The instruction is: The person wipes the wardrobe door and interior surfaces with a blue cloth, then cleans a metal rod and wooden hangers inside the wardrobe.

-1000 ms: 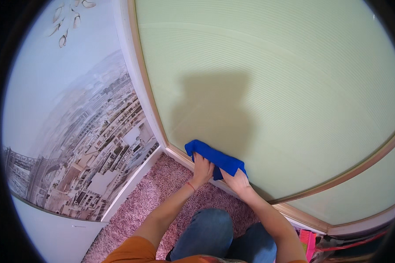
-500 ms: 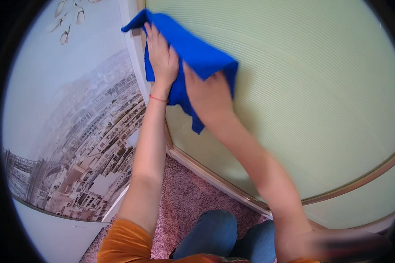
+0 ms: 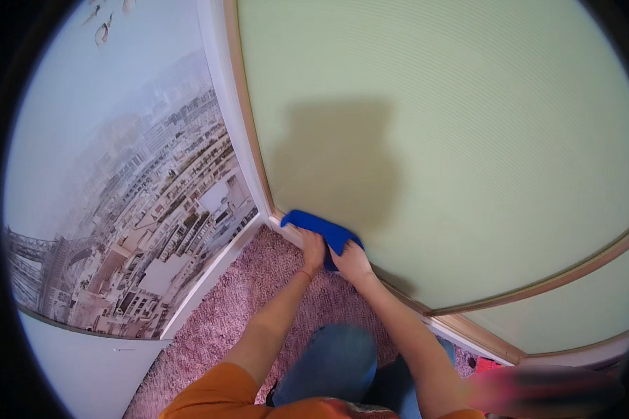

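Observation:
A blue cloth lies bunched against the bottom of a pale green ribbed panel, at its wood-coloured lower frame near the left corner. My left hand is on the cloth's left part, its fingertips partly hidden by the fabric. Beside it my right hand grips the right part, fingers closed in the folds. A flap of the cloth hangs down between the two hands.
On the left, a wall with a printed city picture meets the panel's white side frame. Pink shaggy carpet covers the floor below. My knees are close to the panel. A blurred reddish object shows at lower right.
Both hands have moved down with the cloth, from the panel's upper left to its bottom frame. The cloth, spread out before, is now bunched smaller.

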A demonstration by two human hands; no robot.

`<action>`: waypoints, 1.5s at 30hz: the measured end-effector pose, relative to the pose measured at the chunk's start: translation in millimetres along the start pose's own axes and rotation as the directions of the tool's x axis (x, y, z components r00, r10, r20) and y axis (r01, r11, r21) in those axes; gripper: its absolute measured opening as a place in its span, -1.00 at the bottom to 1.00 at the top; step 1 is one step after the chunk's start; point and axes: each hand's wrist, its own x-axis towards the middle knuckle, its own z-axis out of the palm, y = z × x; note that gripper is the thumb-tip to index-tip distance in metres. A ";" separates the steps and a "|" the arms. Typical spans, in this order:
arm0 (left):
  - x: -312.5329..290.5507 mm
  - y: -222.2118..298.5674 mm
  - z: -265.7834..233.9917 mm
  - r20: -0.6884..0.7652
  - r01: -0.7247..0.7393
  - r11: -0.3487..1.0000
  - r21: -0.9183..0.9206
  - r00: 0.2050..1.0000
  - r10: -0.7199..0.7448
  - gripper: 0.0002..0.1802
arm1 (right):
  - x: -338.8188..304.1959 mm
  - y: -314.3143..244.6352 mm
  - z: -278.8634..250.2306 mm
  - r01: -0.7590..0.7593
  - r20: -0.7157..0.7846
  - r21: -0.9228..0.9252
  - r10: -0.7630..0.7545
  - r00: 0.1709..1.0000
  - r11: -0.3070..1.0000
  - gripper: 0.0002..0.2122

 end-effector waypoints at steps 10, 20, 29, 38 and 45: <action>121.4 225.7 -92.9 -0.316 -0.583 0.810 0.071 0.757 0.572 -0.62 | 45.8 -38.7 -152.4 -0.043 -0.746 -0.268 -0.179 0.641 0.963 -0.78; 144.5 98.9 -71.8 -0.320 -0.382 0.922 0.068 0.867 0.383 -0.17 | 52.4 -26.8 -80.3 0.002 -0.313 -0.168 -0.055 0.948 0.986 -0.73; 32.7 -53.0 -59.7 0.037 -0.021 0.999 0.030 0.999 0.020 -0.47 | 18.3 -27.5 72.1 0.197 0.147 -0.299 -0.158 0.976 0.934 -0.88; -42.9 28.3 -23.8 0.201 -0.073 0.997 -0.031 0.976 0.077 -0.57 | -104.5 2.9 77.3 -0.029 0.055 -0.268 0.046 0.997 0.963 -0.75; -135.8 100.3 25.2 0.430 0.009 0.982 -0.190 0.900 0.075 -0.57 | -173.9 -11.5 43.8 -0.603 -0.276 0.202 0.635 0.721 0.772 -0.71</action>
